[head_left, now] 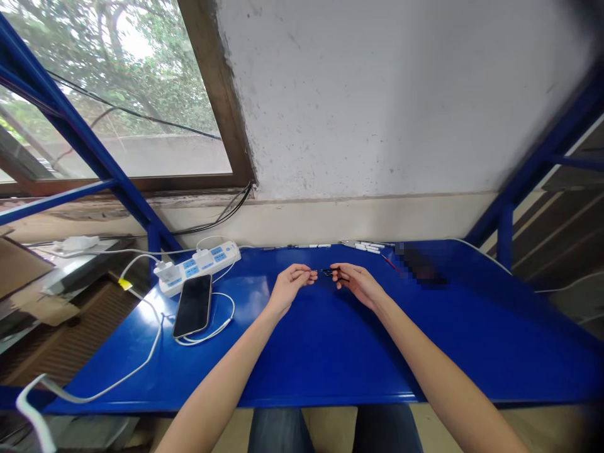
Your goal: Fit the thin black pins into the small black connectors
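Observation:
Both of my hands are held close together over the middle of the blue table (325,352). The fingertips of my left hand (290,289) are pinched together, on something too small to make out. My right hand (356,284) has its thumb and fingers closed on a thin black piece (326,272), which looks like part of a pen. This piece points left toward my left fingertips. Whether it touches what they pinch, I cannot tell. Behind the hands, along the table's back edge, lie several white pens (368,246) and a row of thin pen-like pieces (311,246).
At left, a phone (193,305) lies by a white power strip (201,267) with chargers plugged in. A white cable (151,352) loops over the table's left side. A red pen (389,261) and a blurred dark object (422,267) lie at back right. Blue frame bars (504,236) flank the table.

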The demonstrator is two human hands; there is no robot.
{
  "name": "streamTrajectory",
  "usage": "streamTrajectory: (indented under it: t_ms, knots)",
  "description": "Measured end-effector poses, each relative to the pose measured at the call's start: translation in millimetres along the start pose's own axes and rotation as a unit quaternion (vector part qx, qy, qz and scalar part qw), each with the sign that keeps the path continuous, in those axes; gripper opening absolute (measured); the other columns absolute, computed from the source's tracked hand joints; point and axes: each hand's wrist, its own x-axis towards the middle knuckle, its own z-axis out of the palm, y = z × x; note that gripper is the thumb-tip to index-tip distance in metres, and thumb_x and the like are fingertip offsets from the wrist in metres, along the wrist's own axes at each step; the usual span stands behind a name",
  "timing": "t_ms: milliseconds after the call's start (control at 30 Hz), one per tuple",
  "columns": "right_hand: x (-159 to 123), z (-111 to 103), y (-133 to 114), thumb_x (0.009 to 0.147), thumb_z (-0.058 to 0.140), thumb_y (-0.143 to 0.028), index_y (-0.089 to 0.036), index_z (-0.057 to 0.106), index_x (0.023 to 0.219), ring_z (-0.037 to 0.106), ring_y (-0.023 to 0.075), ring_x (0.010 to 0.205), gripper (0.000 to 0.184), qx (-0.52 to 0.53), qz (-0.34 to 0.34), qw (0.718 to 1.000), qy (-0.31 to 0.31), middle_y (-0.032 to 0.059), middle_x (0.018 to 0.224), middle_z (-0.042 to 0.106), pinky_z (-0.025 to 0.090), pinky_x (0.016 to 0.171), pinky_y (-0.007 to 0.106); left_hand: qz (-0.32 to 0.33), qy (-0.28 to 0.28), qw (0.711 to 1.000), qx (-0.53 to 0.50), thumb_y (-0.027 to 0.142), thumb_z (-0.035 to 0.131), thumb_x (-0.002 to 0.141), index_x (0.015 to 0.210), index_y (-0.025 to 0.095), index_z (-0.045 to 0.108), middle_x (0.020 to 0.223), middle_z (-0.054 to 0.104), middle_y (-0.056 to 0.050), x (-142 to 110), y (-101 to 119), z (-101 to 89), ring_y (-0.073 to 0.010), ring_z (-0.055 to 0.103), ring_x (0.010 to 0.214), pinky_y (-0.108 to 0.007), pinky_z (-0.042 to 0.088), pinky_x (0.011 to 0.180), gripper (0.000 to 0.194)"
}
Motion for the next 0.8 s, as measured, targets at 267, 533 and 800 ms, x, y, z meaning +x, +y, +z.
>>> streamTrajectory:
  t_ms: [267, 533, 800]
  knots:
    - [-1, 1, -1, 0.074, 0.072, -0.043, -0.014, 0.071, 0.097, 0.059, 0.0183, 0.081, 0.037, 0.003, 0.007, 1.000, -0.010, 0.0090, 0.086, 0.064, 0.047, 0.064, 0.027, -0.003, -0.016, 1.000, -0.005, 0.036, 0.073, 0.073, 0.090, 0.014, 0.057, 0.091, 0.073, -0.011, 1, -2, 0.9, -0.0206, 0.068, 0.089, -0.036, 0.052, 0.084, 0.032]
    - [-2, 5, 4, 0.074, 0.069, -0.039, -0.016, 0.072, 0.097, 0.059, 0.0156, 0.073, 0.033, -0.158, -0.002, 0.987, -0.038, 0.0062, 0.083, 0.068, 0.046, 0.065, 0.028, 0.009, -0.046, 0.994, 0.094, 0.046, 0.066, 0.076, 0.082, 0.015, 0.059, 0.075, 0.070, -0.007, -2, 0, 3.0, -0.0161, 0.065, 0.068, -0.029, 0.050, 0.067, 0.032]
    - [-4, 11, 11, 0.077, 0.057, -0.019, -0.020, 0.069, 0.087, 0.059, 0.0137, 0.067, 0.015, -0.454, -0.101, 0.884, -0.050, 0.0009, 0.077, 0.069, 0.042, 0.067, 0.026, 0.099, -0.032, 0.932, 0.347, 0.043, 0.055, 0.084, 0.070, 0.018, 0.062, 0.063, 0.063, -0.001, -6, 2, 0.0, -0.0133, 0.054, 0.058, -0.024, 0.039, 0.057, 0.029]
